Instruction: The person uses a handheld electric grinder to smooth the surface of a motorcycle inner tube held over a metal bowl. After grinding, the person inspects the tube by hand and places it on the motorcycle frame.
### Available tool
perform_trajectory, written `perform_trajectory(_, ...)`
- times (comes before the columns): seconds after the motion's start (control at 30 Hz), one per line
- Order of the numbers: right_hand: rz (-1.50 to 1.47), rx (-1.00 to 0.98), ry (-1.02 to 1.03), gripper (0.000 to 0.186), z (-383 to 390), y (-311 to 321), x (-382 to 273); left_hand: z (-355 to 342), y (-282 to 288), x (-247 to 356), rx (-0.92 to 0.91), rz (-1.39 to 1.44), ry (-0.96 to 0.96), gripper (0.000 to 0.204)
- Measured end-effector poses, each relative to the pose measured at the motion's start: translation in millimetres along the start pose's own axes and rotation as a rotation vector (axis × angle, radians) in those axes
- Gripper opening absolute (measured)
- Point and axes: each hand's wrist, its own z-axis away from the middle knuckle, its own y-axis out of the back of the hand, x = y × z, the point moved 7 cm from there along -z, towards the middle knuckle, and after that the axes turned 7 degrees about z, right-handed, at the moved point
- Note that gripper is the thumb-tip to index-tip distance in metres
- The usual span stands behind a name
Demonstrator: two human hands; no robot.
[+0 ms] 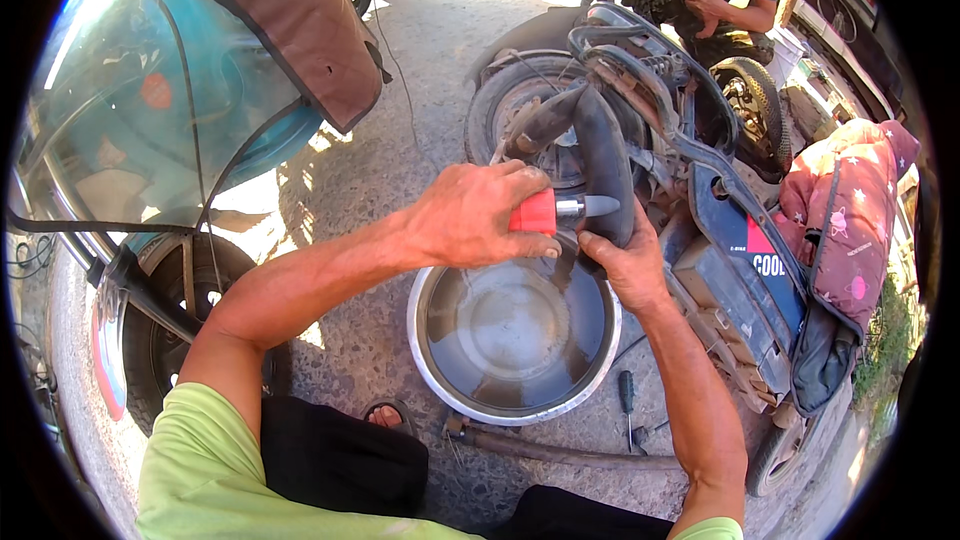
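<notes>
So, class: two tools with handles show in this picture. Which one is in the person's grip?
The red-handled tool, held in the left hand against the black inner tube. The dark-handled screwdriver lies untouched on the ground beside the metal basin.

The left hand (475,215) hides most of the red-handled tool (545,211); its tip is blurred.

A black rubber inner tube (605,155), limp and folded into a loop, is pinched at its lower bend by the right hand (628,265). A red-handled tool (556,209) with a grey metal tip lies level in the left hand (475,215), tip against the tube.
</notes>
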Motion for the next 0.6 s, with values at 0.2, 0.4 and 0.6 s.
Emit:
perform_trajectory(0.2,0.082,0.014,0.019,0.055,3.2,-2.7,-6.9,-1.1,-1.7,6.7,0.023,-0.009,0.003,0.066)
perform_trajectory(0.4,0.128,0.025,0.024,0.057,5.2,-0.5,-10.9,-2.8,27.9,13.8,0.011,-0.029,0.098,0.061)
perform_trajectory(0.6,0.187,0.023,0.053,0.064,5.5,-4.7,-14.5,3.1,36.0,13.8,-0.048,-0.14,0.181,0.068)
